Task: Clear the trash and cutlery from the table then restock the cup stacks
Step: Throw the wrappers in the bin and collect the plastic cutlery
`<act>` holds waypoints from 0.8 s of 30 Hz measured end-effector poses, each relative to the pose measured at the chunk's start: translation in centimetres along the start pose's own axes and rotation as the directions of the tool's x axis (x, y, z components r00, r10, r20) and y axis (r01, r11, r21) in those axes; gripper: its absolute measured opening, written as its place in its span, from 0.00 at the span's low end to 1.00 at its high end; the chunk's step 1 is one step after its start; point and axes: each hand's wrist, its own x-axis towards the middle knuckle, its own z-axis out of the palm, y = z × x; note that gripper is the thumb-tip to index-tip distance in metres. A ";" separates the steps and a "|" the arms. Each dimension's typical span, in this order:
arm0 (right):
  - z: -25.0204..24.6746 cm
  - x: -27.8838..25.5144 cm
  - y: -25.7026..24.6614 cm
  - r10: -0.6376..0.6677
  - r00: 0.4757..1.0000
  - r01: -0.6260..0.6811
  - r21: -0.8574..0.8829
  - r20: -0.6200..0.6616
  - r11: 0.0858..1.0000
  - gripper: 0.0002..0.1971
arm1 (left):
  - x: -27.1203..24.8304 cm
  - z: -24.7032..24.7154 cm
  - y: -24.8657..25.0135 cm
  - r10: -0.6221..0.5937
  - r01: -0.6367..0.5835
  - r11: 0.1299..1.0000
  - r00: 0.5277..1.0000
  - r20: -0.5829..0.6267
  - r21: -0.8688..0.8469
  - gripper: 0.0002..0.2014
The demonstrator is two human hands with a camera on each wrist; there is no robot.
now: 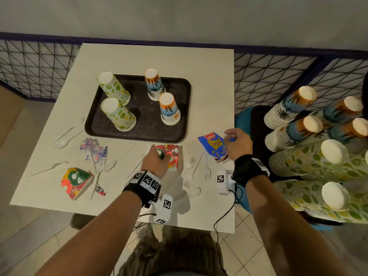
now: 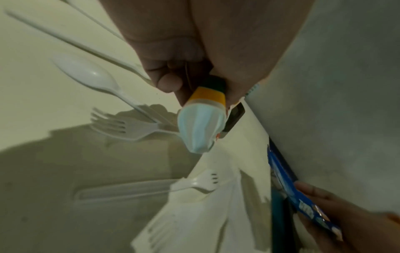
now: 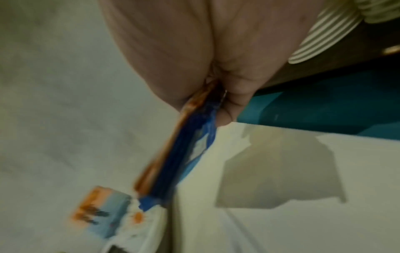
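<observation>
My left hand (image 1: 156, 156) grips a crushed red patterned paper cup (image 1: 172, 156) on the white table (image 1: 209, 86), just in front of the dark tray (image 1: 139, 134). In the left wrist view the fingers (image 2: 171, 82) curl round that cup (image 2: 200, 126). My right hand (image 1: 232, 139) pinches a blue snack wrapper (image 1: 213, 146) by its edge, lifted above the table's right side; the wrapper (image 3: 188, 149) hangs from the fingertips (image 3: 225, 118). White plastic forks (image 1: 190, 168) and a spoon (image 1: 194, 192) lie between the hands.
Four upside-down cup stacks stand on the tray, two green (image 1: 117, 114) and two with palms (image 1: 169, 108). A second crushed cup (image 1: 76, 181), a torn wrapper (image 1: 93, 150) and more cutlery (image 1: 65, 134) lie at the left. Long cup stacks (image 1: 310, 164) lie beside the table at the right.
</observation>
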 end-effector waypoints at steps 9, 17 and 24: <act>5.3 -8.7 -5.6 -0.235 0.968 0.221 0.140 0.092 0.965 0.11 | -3.4 0.6 1.2 -0.076 0.237 0.752 0.958 0.277 -0.615 0.10; 7.8 -12.2 -5.3 -0.252 0.937 0.227 0.127 0.243 0.966 0.10 | -4.9 0.3 -1.9 0.129 0.002 0.841 0.970 0.205 -0.541 0.13; 3.7 -7.5 -1.7 -0.249 0.909 0.353 -0.301 0.333 0.886 0.24 | -3.1 -0.7 -7.4 -0.003 0.058 0.919 0.990 0.140 -0.390 0.16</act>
